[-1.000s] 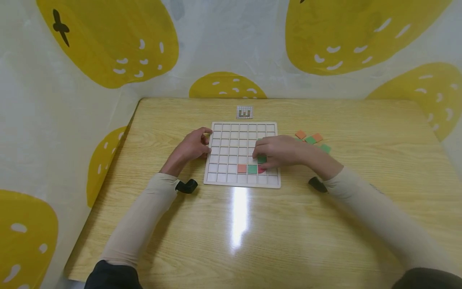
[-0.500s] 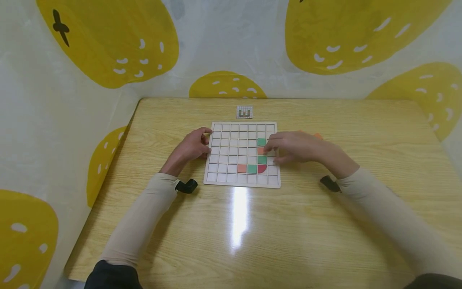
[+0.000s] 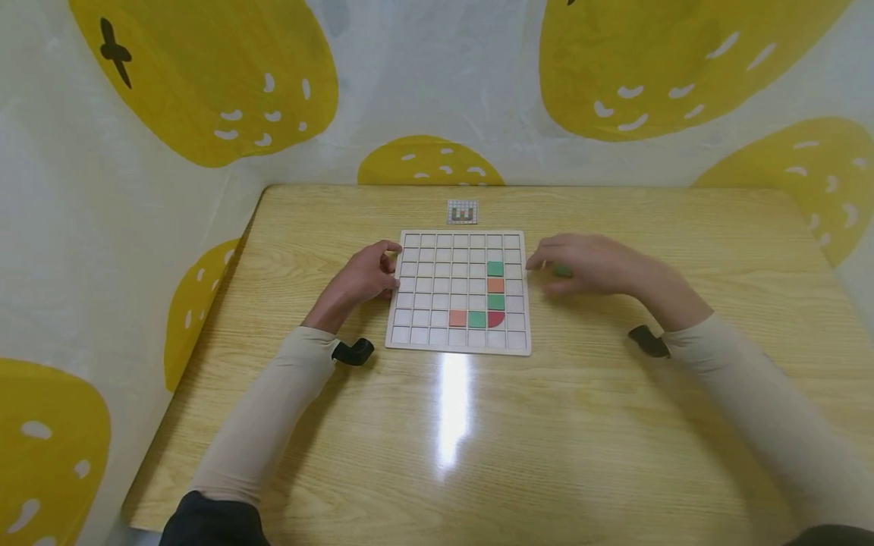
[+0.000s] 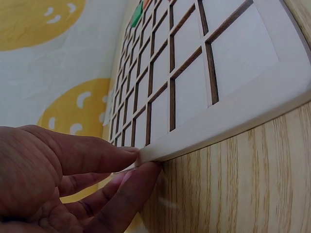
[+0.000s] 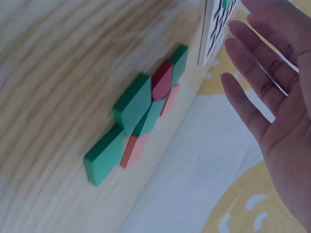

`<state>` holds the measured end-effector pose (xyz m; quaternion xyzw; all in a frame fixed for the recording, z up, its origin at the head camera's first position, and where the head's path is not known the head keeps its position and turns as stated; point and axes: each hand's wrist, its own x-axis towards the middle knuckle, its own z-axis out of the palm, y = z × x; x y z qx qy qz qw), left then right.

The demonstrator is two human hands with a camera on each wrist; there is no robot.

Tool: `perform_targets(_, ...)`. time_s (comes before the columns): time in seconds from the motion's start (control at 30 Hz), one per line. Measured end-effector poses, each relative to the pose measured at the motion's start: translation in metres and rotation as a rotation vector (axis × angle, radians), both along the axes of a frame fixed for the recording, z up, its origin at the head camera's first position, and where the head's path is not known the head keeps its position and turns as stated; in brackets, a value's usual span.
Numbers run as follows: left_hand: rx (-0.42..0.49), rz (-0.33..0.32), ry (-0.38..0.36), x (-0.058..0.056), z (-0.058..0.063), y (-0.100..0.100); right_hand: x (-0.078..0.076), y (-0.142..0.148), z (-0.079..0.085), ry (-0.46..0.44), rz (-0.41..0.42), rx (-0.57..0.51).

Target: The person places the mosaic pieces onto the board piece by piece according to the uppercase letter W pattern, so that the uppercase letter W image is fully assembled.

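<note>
A white grid board (image 3: 441,285) lies on the table. On its right side a column runs green tile (image 3: 495,268), orange tile (image 3: 495,285), green tile, then a red round-cornered tile (image 3: 495,319). A green tile (image 3: 476,319) and an orange tile (image 3: 457,319) extend leftward from the red one. My left hand (image 3: 365,274) holds the board's left edge with thumb and fingertips. Right of the board, my right hand (image 3: 590,264) hovers above loose tiles, fingers spread and holding nothing. In the right wrist view several green tiles (image 5: 133,102), a red tile (image 5: 163,80) and orange tiles (image 5: 133,151) lie together.
A small pattern card (image 3: 463,212) with an E-like figure lies behind the board. The wooden table (image 3: 546,432) meets a white cloth with yellow fruit prints (image 3: 430,163) at its back. Light reflects in front of the board.
My right hand has withdrawn from the board to the right, over the loose tiles, uncovering the column of set tiles. The left hand and the board have stayed still.
</note>
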<state>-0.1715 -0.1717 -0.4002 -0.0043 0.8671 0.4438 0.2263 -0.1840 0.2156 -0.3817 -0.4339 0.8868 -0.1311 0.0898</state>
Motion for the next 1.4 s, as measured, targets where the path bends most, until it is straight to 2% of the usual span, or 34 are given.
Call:
perform_targets(0.4,0.006,-0.005,0.003,0.000,0.000,0.000,-0.008,0.017,-0.001,0.017,-0.078,0.070)
perform_targets(0.63,-0.003,-0.005,0.007,-0.001,0.000,-0.001,-0.010,0.024,-0.003,0.047,-0.083,0.072)
perform_targets(0.87,-0.001,-0.002,0.003,0.000,0.000,0.000,-0.011,0.025,-0.004,0.036,-0.116,0.096)
perform_targets(1.4,0.008,0.003,-0.012,0.001,0.002,0.000,-0.009,0.023,-0.007,0.028,-0.137,0.160)
